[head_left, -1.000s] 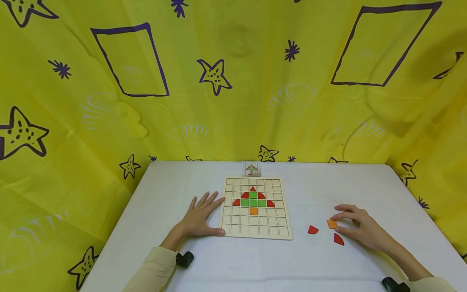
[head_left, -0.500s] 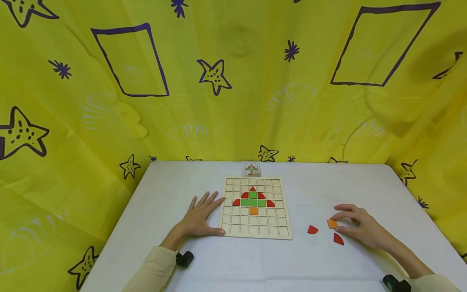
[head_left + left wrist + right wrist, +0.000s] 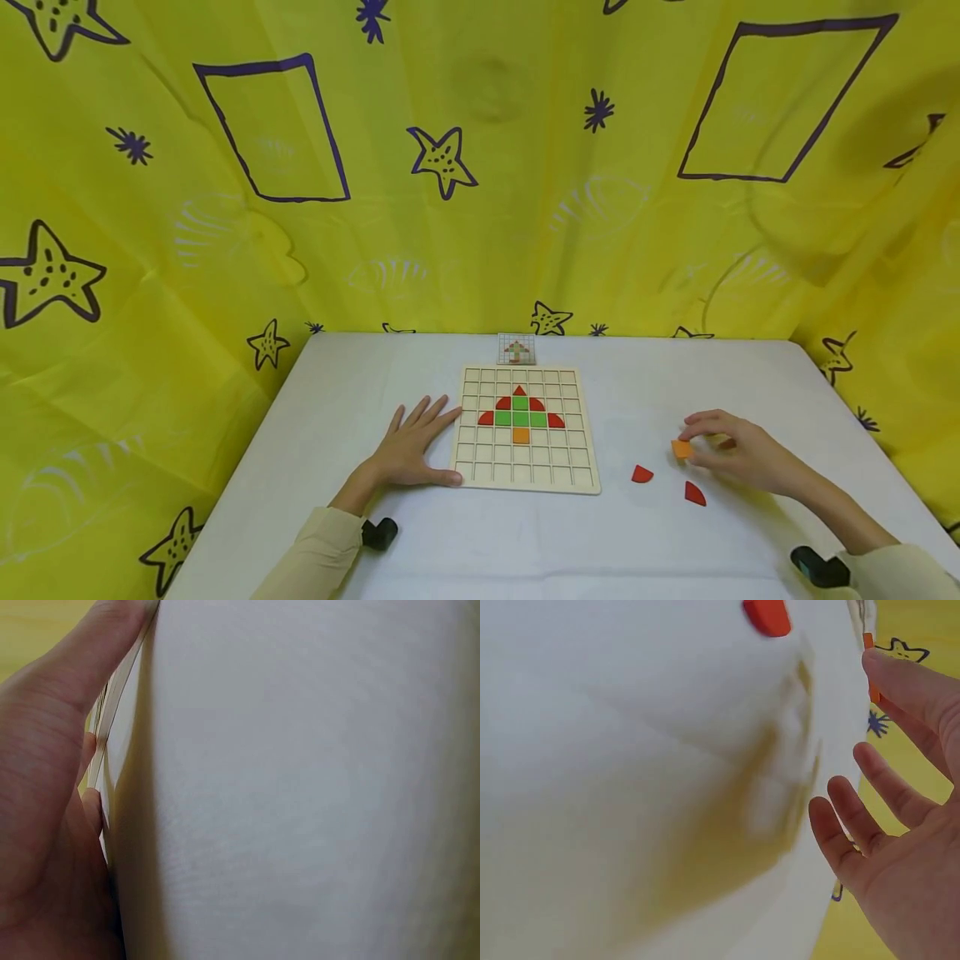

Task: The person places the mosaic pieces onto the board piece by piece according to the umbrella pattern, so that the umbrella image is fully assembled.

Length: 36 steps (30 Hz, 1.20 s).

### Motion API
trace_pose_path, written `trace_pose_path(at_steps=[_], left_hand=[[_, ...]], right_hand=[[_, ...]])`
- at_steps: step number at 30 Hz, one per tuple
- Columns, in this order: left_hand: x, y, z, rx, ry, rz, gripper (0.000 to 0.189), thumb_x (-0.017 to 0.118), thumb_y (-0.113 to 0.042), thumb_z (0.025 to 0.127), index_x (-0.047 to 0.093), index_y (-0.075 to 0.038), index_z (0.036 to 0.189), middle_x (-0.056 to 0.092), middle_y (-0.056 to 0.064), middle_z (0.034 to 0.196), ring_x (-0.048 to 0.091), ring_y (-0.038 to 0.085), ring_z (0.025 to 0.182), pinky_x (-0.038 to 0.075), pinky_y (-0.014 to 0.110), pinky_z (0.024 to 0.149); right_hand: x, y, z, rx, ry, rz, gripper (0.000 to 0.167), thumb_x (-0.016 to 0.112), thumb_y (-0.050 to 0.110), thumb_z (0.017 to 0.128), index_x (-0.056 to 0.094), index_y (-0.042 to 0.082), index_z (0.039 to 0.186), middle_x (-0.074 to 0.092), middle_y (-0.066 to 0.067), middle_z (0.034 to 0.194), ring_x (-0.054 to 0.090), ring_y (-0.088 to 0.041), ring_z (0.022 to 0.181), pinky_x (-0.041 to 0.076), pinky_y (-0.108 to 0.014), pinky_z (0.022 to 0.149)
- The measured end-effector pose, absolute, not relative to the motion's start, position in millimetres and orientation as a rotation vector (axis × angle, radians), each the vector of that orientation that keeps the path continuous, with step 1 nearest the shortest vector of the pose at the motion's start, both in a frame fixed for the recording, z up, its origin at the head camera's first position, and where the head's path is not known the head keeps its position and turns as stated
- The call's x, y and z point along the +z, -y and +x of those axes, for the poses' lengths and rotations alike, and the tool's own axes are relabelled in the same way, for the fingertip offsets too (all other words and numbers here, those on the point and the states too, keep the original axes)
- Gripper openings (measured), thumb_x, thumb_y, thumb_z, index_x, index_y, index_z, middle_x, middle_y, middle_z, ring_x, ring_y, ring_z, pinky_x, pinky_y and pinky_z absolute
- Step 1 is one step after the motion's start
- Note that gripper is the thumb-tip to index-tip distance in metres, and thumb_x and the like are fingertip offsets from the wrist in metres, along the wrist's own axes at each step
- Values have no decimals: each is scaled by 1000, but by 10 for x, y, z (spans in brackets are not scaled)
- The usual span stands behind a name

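Between thumb and index finger, my right hand (image 3: 738,451) pinches an orange square tile (image 3: 681,450), which in the right wrist view shows as a thin orange edge (image 3: 874,691) off the table. My left hand (image 3: 411,447) lies spread with straight fingers, its thumb and index finger touching the left edge of a wooden grid board (image 3: 487,476). Set in the board are green squares (image 3: 521,418), red pieces (image 3: 556,420), and one orange square (image 3: 521,436). Two loose red quarter-round pieces, one nearer the board (image 3: 642,474) and one by my right hand (image 3: 695,493), lie on the table.
Behind the board stands a small pattern card (image 3: 517,349) showing a similar coloured figure. The white table (image 3: 570,542) backs onto a yellow printed curtain (image 3: 495,250), which also hangs at both sides.
My right hand has lifted slightly, raising the orange square tile off the table. The left hand and the board have stayed in place.
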State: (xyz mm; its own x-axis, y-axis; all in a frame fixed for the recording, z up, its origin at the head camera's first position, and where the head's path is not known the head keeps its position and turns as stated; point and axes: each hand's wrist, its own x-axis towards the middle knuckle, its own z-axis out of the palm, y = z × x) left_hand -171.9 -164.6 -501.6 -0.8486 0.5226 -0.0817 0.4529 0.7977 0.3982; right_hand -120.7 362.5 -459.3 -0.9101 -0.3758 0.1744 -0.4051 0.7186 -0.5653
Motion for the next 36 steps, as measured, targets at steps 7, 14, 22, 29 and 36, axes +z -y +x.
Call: trace_pose_path(at_steps=[7,14,22,29,36], left_hand=[[-5027,1649,-1720,542,-2802,772,107,77,-70,76,32,-26,163,17,6,172,6,36,158,-2,67,121],[-5003,1648,-1714,557,-2795,776,107,77,-70,77,32,-25,163,17,7,172,6,37,158,-2,68,121],[-5012,1654,-1718,545,-2802,785,107,77,-70,76,31,-26,163,18,7,172,7,37,158,-1,69,120],[-5025,1653,-1720,550,-2804,792,107,76,-71,76,32,-25,163,19,7,171,8,37,158,0,69,120],[-5089,1663,-1724,577,-2836,826,109,75,-73,76,32,-24,163,20,9,171,10,38,157,2,70,119]], right_hand=[[-4440,-3506,-1259,973,2783,608,25,84,14,86,75,17,109,65,-14,125,44,18,109,58,-27,76],[-4348,-3358,-1315,1022,2711,541,28,84,14,86,75,13,113,63,-15,129,47,18,107,53,-16,80],[-4366,-3162,-1367,1032,2714,539,25,84,18,87,76,16,111,65,-13,127,43,19,111,55,-23,81],[-4419,-2934,-1418,1040,2719,563,25,84,20,87,76,17,110,65,-11,128,52,-1,116,58,-34,82],[-4458,-2656,-1479,1133,2728,575,23,83,21,89,76,15,110,64,-12,130,57,-33,121,57,-44,84]])
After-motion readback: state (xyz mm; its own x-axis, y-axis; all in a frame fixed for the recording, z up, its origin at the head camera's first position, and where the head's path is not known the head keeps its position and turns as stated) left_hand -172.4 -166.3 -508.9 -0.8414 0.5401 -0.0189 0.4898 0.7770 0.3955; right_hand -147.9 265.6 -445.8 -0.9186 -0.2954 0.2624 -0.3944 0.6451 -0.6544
